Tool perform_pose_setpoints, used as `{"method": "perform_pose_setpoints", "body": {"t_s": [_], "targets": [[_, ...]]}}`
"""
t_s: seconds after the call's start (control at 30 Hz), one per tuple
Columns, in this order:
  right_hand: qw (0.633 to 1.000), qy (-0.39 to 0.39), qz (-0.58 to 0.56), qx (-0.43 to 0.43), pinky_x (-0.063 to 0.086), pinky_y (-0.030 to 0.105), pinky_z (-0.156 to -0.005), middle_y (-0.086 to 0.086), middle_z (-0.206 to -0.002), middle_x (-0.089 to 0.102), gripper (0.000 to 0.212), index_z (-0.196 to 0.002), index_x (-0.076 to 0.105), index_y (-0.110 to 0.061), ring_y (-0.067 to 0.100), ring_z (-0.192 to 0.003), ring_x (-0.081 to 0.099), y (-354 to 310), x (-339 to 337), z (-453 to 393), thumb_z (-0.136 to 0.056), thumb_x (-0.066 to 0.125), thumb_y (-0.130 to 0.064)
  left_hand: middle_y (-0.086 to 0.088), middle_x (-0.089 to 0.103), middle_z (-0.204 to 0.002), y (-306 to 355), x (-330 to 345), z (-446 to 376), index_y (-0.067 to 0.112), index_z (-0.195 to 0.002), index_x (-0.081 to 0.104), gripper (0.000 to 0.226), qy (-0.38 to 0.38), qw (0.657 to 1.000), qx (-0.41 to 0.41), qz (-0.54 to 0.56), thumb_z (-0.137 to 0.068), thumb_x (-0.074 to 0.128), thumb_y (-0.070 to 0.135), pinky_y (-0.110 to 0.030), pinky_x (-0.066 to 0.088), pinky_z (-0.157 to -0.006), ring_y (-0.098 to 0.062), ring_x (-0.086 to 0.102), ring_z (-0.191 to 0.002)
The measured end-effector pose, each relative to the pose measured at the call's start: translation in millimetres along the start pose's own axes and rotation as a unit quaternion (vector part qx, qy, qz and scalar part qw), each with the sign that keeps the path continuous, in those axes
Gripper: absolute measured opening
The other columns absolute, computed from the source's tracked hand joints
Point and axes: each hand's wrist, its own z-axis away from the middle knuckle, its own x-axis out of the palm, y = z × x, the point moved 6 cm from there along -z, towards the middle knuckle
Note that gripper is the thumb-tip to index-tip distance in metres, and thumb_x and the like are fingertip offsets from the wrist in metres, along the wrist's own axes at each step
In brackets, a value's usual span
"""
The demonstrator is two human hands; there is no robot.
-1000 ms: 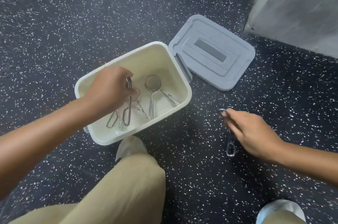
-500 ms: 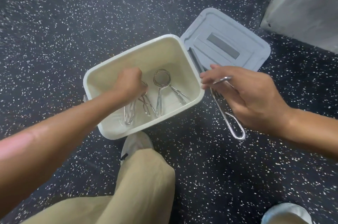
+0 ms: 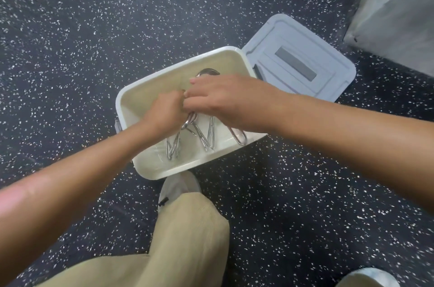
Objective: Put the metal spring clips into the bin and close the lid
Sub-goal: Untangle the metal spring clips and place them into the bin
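Observation:
A cream plastic bin (image 3: 150, 167) stands open on the speckled floor, its grey lid (image 3: 303, 59) folded back flat to the right. Several metal spring clips (image 3: 206, 139) lie on the bin's bottom. My left hand (image 3: 164, 114) is down inside the bin, fingers closed around the clips there. My right hand (image 3: 225, 99) reaches over the bin from the right and holds a spring clip; that clip's looped end (image 3: 239, 137) hangs below my wrist at the bin's near right wall. The two hands touch over the middle of the bin.
My beige trouser leg (image 3: 187, 239) and a white shoe (image 3: 180, 185) sit right in front of the bin. Another shoe (image 3: 368, 278) shows at the bottom right. A grey block (image 3: 399, 9) stands at the upper right corner.
My right hand has lifted a clip off the floor and carried it left over the bin. My left hand stayed inside the bin, shifting slightly among the clips.

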Motion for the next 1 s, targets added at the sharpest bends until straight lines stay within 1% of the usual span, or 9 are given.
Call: {"method": "perform_pose_setpoints", "body": {"t_s": [0.07,0.17,0.23,0.3,0.37,0.5,0.87,0.93,1.0], "targets": [[0.999,-0.031,0.018,-0.014,0.048,0.051,-0.101,0.015,-0.098,0.069,0.043,-0.107,0.067,-0.001,0.038,-0.102,0.065,1.5,11.9,-9.7,-0.085,0.034,0.012,-0.010,0.067,-0.077,-2.9,-9.5,5.4,0.009,-0.085,0.065,0.010,0.020,1.000,0.001,-0.003,-0.085,0.060,0.017,-0.034,0.038,-0.063,-0.038,0.065,-0.081],[0.983,-0.150,0.101,0.003,0.044,0.040,-0.103,0.008,-0.122,0.067,0.038,-0.133,0.057,-0.012,0.034,-0.133,0.051,9.1,39.0,-17.2,-0.100,0.043,-0.001,-0.011,0.070,-0.078,-12.0,-20.5,12.3,0.005,-0.104,0.070,0.021,0.053,0.998,-0.024,0.002,-0.090,0.061,0.017,-0.034,0.040,-0.064,-0.029,0.061,-0.074],[0.976,-0.181,0.114,-0.027,0.049,0.047,-0.102,0.011,-0.119,0.070,0.032,-0.127,0.061,-0.008,0.037,-0.129,0.055,8.6,56.2,-18.6,-0.097,0.053,-0.001,-0.008,0.074,-0.074,-14.4,-25.6,16.8,0.007,-0.106,0.071,0.022,0.069,0.997,-0.023,-0.006,-0.095,0.060,0.023,-0.036,0.050,-0.069,-0.028,0.068,-0.076],[0.974,-0.188,0.111,-0.063,0.050,0.055,-0.100,0.017,-0.101,0.074,0.023,-0.110,0.068,0.000,0.040,-0.108,0.065,12.4,75.0,-18.9,-0.090,0.059,0.006,-0.006,0.076,-0.072,-15.2,-30.3,20.5,0.010,-0.106,0.072,0.024,0.086,0.996,-0.013,-0.010,-0.098,0.059,0.028,-0.037,0.054,-0.075,-0.025,0.072,-0.076],[0.958,-0.232,0.149,-0.076,0.046,0.050,-0.105,0.012,-0.098,0.075,0.020,-0.106,0.069,-0.003,0.034,-0.099,0.067,19.1,96.2,-15.0,-0.092,0.055,0.003,-0.003,0.076,-0.070,-14.1,-34.3,23.1,0.012,-0.107,0.071,0.025,0.092,0.996,-0.007,0.000,-0.099,0.059,0.031,-0.035,0.053,-0.077,-0.023,0.072,-0.074],[0.920,-0.307,0.217,-0.109,0.040,0.041,-0.112,0.007,-0.108,0.075,0.025,-0.107,0.071,-0.009,0.029,-0.103,0.066,22.9,122.4,-5.1,-0.095,0.051,-0.001,-0.002,0.075,-0.070,-6.7,-33.0,23.8,0.014,-0.107,0.070,0.027,0.086,0.996,0.003,0.007,-0.099,0.056,0.036,-0.034,0.048,-0.068,-0.023,0.068,-0.073],[0.930,-0.322,0.170,-0.046,0.043,0.035,-0.102,0.005,-0.117,0.065,0.026,-0.117,0.066,-0.010,0.026,-0.113,0.057,18.0,112.1,2.4,-0.095,0.054,-0.003,0.004,0.070,-0.067,10.6,-31.3,26.2,0.020,-0.098,0.070,0.025,0.067,0.998,0.011,0.019,-0.098,0.054,0.039,-0.033,0.045,-0.062,-0.020,0.062,-0.067],[0.956,-0.262,0.130,-0.035,0.049,0.036,-0.094,0.006,-0.113,0.067,0.029,-0.118,0.065,-0.009,0.026,-0.106,0.059,18.3,96.4,1.2,-0.091,0.059,0.000,0.005,0.071,-0.065,13.8,-32.7,26.2,0.020,-0.098,0.070,0.025,0.067,0.997,0.013,0.019,-0.099,0.054,0.038,-0.033,0.043,-0.061,-0.015,0.061,-0.065],[0.991,-0.118,0.063,-0.018,0.054,0.040,-0.074,0.011,-0.098,0.070,0.035,-0.110,0.069,-0.003,0.030,-0.089,0.063,23.2,68.5,1.2,-0.078,0.067,0.011,0.006,0.069,-0.061,16.5,-34.7,26.8,0.021,-0.096,0.070,0.023,0.070,0.997,0.017,0.017,-0.099,0.054,0.038,-0.032,0.040,-0.059,-0.008,0.059,-0.061]]}}
